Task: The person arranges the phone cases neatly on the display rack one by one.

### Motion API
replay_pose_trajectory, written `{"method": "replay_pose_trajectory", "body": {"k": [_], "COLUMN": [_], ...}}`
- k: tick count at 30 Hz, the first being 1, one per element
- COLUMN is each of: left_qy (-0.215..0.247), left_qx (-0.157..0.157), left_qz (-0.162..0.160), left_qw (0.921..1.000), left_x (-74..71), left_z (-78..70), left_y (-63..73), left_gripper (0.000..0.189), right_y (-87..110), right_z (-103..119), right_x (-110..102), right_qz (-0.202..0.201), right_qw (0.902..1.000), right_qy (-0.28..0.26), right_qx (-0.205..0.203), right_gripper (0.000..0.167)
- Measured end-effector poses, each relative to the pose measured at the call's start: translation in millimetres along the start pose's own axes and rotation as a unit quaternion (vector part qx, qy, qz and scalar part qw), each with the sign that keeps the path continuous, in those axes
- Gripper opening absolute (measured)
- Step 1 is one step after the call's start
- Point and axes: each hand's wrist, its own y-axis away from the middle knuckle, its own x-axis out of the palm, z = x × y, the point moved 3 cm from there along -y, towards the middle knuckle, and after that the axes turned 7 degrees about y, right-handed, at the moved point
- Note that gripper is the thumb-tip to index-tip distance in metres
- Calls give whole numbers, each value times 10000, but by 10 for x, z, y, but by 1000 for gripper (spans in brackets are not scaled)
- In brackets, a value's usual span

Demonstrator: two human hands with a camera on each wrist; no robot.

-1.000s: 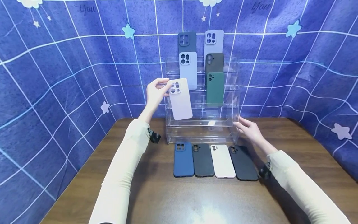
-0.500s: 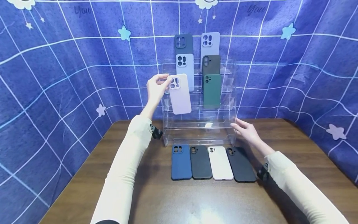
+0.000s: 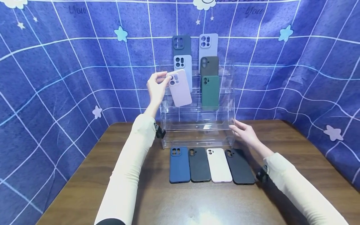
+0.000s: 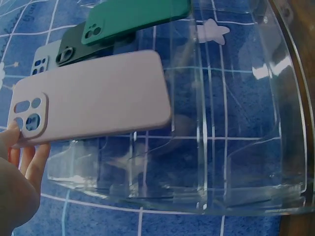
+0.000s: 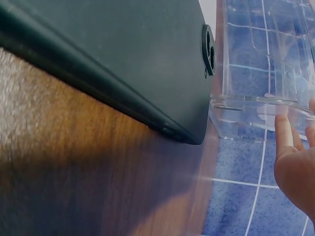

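Note:
My left hand (image 3: pixel 156 89) pinches a pale pink phone case (image 3: pixel 180 90) by its top left corner, beside the camera cutout. The case tilts in front of a clear acrylic display rack (image 3: pixel 197 126), overlapping the lower part of a light blue phone case (image 3: pixel 187 64). In the left wrist view, thumb and fingers hold the pink phone case (image 4: pixel 103 93) at its camera end. My right hand (image 3: pixel 246 132) is at the rack's lower right side. The right wrist view shows fairly straight fingers (image 5: pixel 284 132) touching the rack's clear edge.
On the rack stand dark blue (image 3: pixel 182 48), lilac (image 3: pixel 212 47), dark grey (image 3: pixel 212 66) and green (image 3: pixel 210 92) phone cases. Blue (image 3: pixel 180 168), dark grey (image 3: pixel 200 168), white (image 3: pixel 220 168) and black (image 3: pixel 241 170) phone cases lie in a row on the wooden table (image 3: pixel 157 200).
My left hand has raised the pink phone case, which tilts more now and overlaps the light blue one. The right hand stays at the rack's side. The view has shifted slightly.

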Motion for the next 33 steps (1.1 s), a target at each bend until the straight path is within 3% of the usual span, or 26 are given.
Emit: {"method": "replay_pose_trajectory", "body": {"k": [7, 16, 20, 33], "left_qy": [-261, -320, -524, -1030], "left_qx": [39, -226, -121, -332], "left_qz": [78, 233, 348, 722], "left_qw": [9996, 9990, 9979, 9915], "left_x": [83, 134, 154, 43], "left_z": [104, 186, 192, 353], "left_y": [42, 66, 64, 185], "left_gripper": [28, 29, 29, 32], "right_y": [-16, -22, -18, -3], "right_z": [-11, -12, -9, 7], "right_x": [1, 13, 8, -2], "right_qz": [-77, -156, -200, -207], "right_qw": [9998, 9998, 9997, 9996], "right_qy": [36, 48, 114, 201], "right_qx": [-167, -88, -65, -42], "right_gripper": [61, 62, 63, 62]}}
